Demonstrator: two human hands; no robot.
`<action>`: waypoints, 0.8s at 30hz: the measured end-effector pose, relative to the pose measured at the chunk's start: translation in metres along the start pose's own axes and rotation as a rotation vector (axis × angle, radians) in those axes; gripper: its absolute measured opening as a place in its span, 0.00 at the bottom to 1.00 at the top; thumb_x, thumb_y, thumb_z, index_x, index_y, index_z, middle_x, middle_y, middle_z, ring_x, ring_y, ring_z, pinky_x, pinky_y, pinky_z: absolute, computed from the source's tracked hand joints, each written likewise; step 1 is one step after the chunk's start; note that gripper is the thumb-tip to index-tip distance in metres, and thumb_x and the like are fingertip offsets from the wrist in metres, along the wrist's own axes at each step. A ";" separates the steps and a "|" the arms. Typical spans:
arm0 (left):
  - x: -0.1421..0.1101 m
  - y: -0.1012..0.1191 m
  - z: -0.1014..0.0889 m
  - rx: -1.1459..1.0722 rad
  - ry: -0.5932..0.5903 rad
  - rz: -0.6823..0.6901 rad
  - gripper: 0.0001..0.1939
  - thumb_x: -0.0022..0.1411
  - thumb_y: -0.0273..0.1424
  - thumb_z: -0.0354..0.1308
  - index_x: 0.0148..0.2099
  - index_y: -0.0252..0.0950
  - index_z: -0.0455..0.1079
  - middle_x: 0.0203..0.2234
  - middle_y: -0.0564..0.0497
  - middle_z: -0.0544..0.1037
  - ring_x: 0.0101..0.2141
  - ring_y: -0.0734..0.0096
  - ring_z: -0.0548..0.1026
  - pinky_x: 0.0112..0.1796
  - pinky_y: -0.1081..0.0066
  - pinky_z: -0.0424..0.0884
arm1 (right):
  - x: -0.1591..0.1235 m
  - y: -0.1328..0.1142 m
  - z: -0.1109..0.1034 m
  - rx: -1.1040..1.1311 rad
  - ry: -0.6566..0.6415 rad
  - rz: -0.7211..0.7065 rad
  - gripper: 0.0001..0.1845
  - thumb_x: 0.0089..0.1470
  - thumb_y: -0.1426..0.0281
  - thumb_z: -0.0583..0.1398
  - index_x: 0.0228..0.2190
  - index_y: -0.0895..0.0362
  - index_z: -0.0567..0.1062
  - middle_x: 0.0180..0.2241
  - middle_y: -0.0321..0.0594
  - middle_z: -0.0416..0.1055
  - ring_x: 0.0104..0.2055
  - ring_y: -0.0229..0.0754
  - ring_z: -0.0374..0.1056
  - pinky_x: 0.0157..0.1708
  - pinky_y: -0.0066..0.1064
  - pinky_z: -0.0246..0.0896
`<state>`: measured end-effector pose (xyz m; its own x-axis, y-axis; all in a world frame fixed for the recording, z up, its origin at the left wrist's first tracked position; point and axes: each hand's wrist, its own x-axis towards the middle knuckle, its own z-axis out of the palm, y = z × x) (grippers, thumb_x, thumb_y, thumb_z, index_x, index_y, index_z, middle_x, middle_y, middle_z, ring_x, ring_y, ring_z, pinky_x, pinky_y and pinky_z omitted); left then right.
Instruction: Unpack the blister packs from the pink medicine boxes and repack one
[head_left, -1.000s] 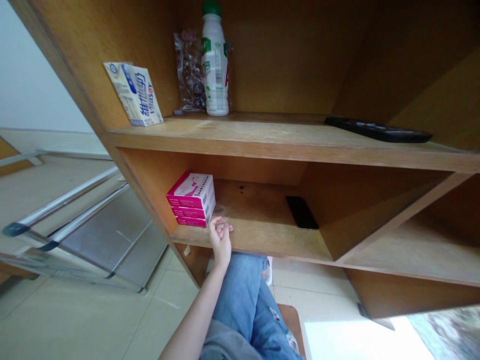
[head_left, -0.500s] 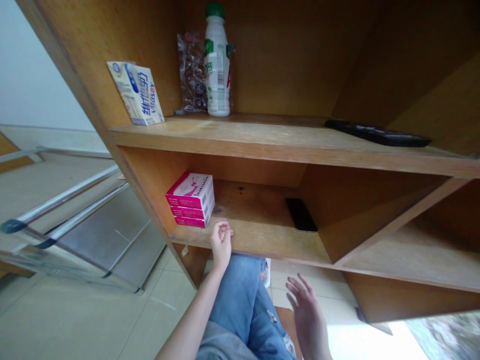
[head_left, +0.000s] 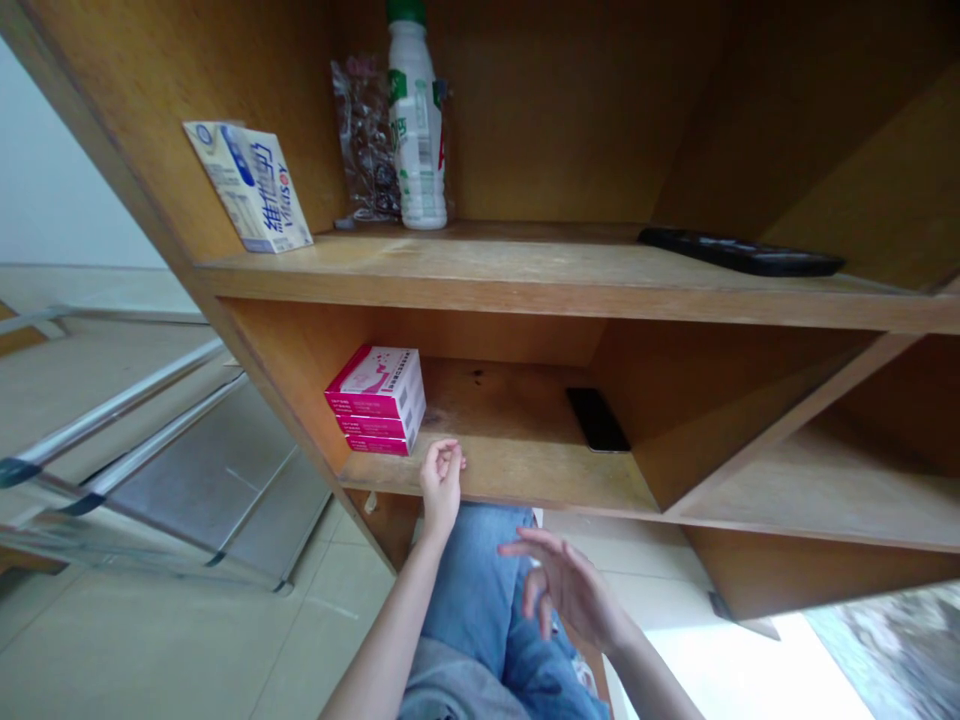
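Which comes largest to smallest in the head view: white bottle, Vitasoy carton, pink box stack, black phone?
Largest: white bottle; then Vitasoy carton and pink box stack, too alike to rank; black phone smallest.

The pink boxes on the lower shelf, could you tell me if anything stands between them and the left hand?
Nothing visible does: only bare wooden shelf lies between the left hand and the pink boxes.

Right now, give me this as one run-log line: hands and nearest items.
left hand: curled at lower wooden shelf edge, beside magenta boxes | right hand: open, empty, over blue jeans
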<state>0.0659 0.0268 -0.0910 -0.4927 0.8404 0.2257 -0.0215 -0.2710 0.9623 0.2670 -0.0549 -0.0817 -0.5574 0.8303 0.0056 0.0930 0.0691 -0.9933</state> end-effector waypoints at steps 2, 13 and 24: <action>0.003 0.007 -0.004 0.011 -0.048 -0.028 0.12 0.54 0.38 0.58 0.37 0.34 0.68 0.26 0.51 0.74 0.26 0.73 0.73 0.31 0.72 0.70 | 0.017 -0.004 -0.002 -0.144 0.267 -0.094 0.21 0.54 0.58 0.55 0.49 0.47 0.71 0.55 0.45 0.65 0.48 0.50 0.69 0.42 0.42 0.66; 0.062 0.114 -0.075 1.017 0.140 0.714 0.16 0.62 0.37 0.49 0.46 0.33 0.71 0.42 0.40 0.75 0.45 0.57 0.70 0.49 0.59 0.62 | 0.139 -0.040 0.025 0.165 0.476 -0.278 0.17 0.52 0.60 0.59 0.43 0.53 0.74 0.45 0.43 0.74 0.42 0.44 0.71 0.45 0.38 0.64; 0.074 0.116 -0.088 1.534 -0.072 0.590 0.38 0.59 0.50 0.45 0.59 0.23 0.60 0.54 0.25 0.63 0.54 0.36 0.60 0.48 0.46 0.60 | 0.241 -0.072 0.071 0.335 0.184 -0.135 0.31 0.51 0.51 0.57 0.54 0.49 0.65 0.53 0.37 0.68 0.56 0.48 0.61 0.56 0.44 0.55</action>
<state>-0.0491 0.0160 0.0238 -0.0798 0.8267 0.5570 0.9937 0.1102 -0.0213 0.0669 0.1011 -0.0172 -0.3864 0.9132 0.1294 -0.2623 0.0257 -0.9647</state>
